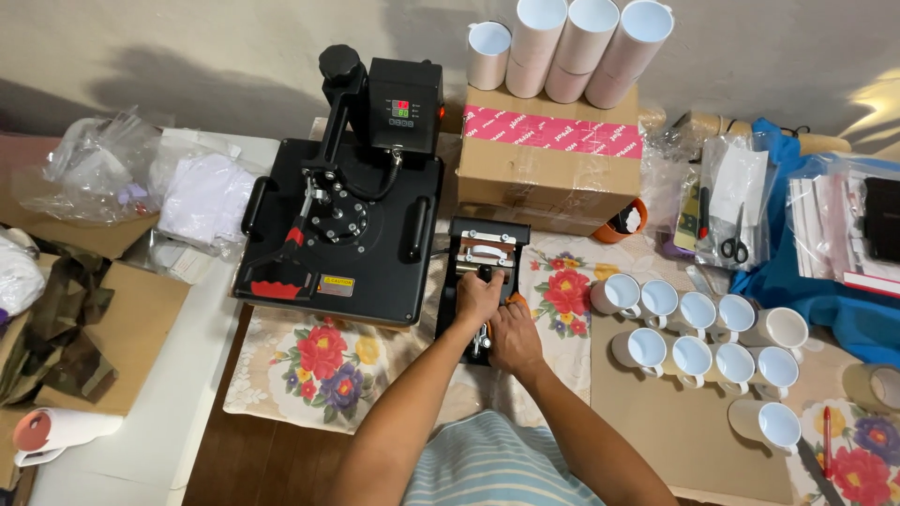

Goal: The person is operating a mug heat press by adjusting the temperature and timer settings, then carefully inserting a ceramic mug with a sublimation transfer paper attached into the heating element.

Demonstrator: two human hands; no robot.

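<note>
A small black mug press (487,242) with a metal clamp lies on a floral cloth (323,361), right of the large black heat press (342,230). My left hand (476,298) is closed on the lever at the middle of the mug press. My right hand (514,337) sits just below and to the right of it, fingers curled over the near end of the mug press. A bit of orange shows between the two hands; I cannot tell what it is.
Several white mugs (698,337) stand in rows on brown cardboard at the right. A taped cardboard box (548,164) carries white tubes (572,42) behind the press. Scissors (734,245), plastic bags (103,169), a red pen (827,440) and a paper roll (56,431) lie around.
</note>
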